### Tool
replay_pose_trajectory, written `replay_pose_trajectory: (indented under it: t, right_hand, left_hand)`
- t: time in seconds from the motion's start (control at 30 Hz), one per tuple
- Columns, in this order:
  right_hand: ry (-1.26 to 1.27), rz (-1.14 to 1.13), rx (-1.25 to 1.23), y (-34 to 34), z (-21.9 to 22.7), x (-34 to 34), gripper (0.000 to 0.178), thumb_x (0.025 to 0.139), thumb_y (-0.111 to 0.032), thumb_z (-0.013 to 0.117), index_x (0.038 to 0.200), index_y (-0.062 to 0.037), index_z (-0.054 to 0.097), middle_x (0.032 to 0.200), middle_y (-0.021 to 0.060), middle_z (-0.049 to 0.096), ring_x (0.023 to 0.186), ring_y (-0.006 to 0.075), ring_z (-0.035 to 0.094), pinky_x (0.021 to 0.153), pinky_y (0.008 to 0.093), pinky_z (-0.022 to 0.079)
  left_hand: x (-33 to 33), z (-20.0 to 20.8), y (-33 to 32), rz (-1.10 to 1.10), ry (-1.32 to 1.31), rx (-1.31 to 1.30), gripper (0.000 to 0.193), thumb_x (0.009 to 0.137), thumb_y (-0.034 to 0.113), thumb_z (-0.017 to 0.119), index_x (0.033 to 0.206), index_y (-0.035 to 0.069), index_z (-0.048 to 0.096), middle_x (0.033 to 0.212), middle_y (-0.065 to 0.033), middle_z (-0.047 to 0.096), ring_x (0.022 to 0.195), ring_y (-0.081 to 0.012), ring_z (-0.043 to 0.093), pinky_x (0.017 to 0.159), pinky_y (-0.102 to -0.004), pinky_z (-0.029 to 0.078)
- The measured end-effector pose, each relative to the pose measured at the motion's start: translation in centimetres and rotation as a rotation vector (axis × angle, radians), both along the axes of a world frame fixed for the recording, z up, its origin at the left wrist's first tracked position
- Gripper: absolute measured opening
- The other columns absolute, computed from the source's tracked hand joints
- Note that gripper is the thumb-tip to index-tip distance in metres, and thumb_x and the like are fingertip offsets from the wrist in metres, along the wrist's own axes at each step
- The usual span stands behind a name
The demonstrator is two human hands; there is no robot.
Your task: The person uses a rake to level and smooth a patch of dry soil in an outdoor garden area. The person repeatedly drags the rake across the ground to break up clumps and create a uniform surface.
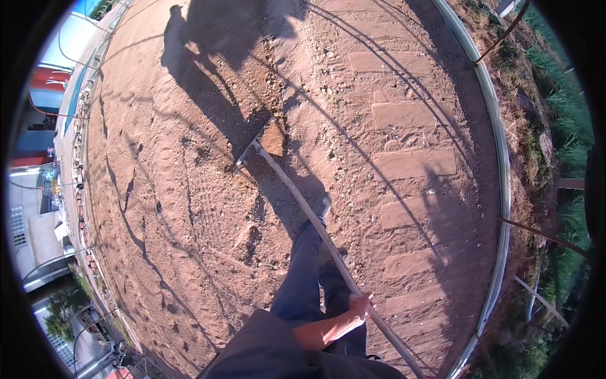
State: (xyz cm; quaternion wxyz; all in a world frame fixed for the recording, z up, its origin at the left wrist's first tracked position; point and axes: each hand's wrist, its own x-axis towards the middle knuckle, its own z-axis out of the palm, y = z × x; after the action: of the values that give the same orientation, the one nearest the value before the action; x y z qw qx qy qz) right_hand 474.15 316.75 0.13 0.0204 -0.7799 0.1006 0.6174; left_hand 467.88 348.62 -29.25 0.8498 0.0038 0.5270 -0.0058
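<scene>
My left hand (361, 305) is closed around the long wooden handle of a rake (298, 197), its forearm crossing in front of my legs from the lower left. The handle slants from the lower right up to a wide metal head (255, 143), which rests on the loose soil ahead of my feet. Against the far side of the head lies a sunlit patch of orange-brown earth (273, 139). My right hand does not show; the near end of the handle runs out at the lower edge.
Flat rectangular raised blocks of soil (416, 163) form a row at right. A pale curved rail (502, 164) borders the ground there, with green plants (562, 120) beyond. Lumpy, furrowed soil (170, 227) spreads left toward a stone edging (85, 208). Shadows cross the ground.
</scene>
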Motion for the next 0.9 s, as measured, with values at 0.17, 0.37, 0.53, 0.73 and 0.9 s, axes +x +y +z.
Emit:
replay_pose_trajectory:
  t: [0.17, 0.37, 0.53, 0.73, 0.9]
  right_hand:
    - [-0.197, 0.124, -0.253, -9.1, 9.6, 2.3, 0.018, 0.072, -0.021, 0.068, 0.077, -0.0044, 0.062, 0.071, 0.0129, 0.064, 0.069, 0.0245, 0.064, 0.065, 0.0371, 0.050]
    - [-0.279, 0.289, -0.154, -8.7, 8.1, 10.3, 0.018, 0.071, -0.020, 0.067, 0.078, -0.0042, 0.062, 0.072, 0.0150, 0.064, 0.071, 0.0280, 0.065, 0.066, 0.0393, 0.051]
    - [-0.201, 0.460, -0.035, 16.5, -7.1, 14.0, 0.020, 0.068, -0.015, 0.061, 0.087, -0.0092, 0.060, 0.076, 0.0215, 0.063, 0.076, 0.0405, 0.062, 0.070, 0.0505, 0.049]
    - [-0.098, 0.489, 0.265, 33.3, -15.1, 11.8, 0.022, 0.074, -0.020, 0.059, 0.092, -0.0071, 0.057, 0.072, 0.0199, 0.063, 0.074, 0.0399, 0.064, 0.070, 0.0485, 0.051]
    - [0.000, 0.448, 0.428, 45.5, -17.5, 11.5, 0.031, 0.074, -0.022, 0.058, 0.099, -0.0037, 0.055, 0.081, 0.0243, 0.064, 0.078, 0.0407, 0.063, 0.072, 0.0493, 0.050]
  left_hand:
    - [8.6, 11.3, -5.1, -0.263, 0.452, -0.114, 0.019, 0.078, 0.008, 0.066, 0.069, -0.001, 0.052, 0.062, -0.0099, 0.054, 0.051, -0.0193, 0.056, 0.045, -0.0320, 0.049]
    - [12.3, 11.9, -2.0, -0.155, 0.426, -0.146, 0.019, 0.079, 0.011, 0.066, 0.075, 0.000, 0.051, 0.063, -0.0101, 0.054, 0.053, -0.0205, 0.057, 0.045, -0.0326, 0.046]
    - [11.0, 0.6, 18.8, -0.032, 0.390, 0.299, 0.022, 0.082, 0.018, 0.064, 0.072, 0.007, 0.047, 0.059, -0.0057, 0.046, 0.051, -0.0202, 0.052, 0.049, -0.0365, 0.046]
    - [9.2, -3.0, 38.2, 0.032, 0.616, 0.418, 0.027, 0.085, 0.024, 0.059, 0.067, 0.010, 0.044, 0.053, -0.0047, 0.043, 0.045, -0.0196, 0.045, 0.046, -0.0356, 0.044]
    - [8.1, -4.6, 48.5, -0.036, 0.730, 0.673, 0.026, 0.085, 0.023, 0.059, 0.068, 0.007, 0.047, 0.049, -0.0050, 0.042, 0.037, -0.0192, 0.043, 0.036, -0.0362, 0.041]
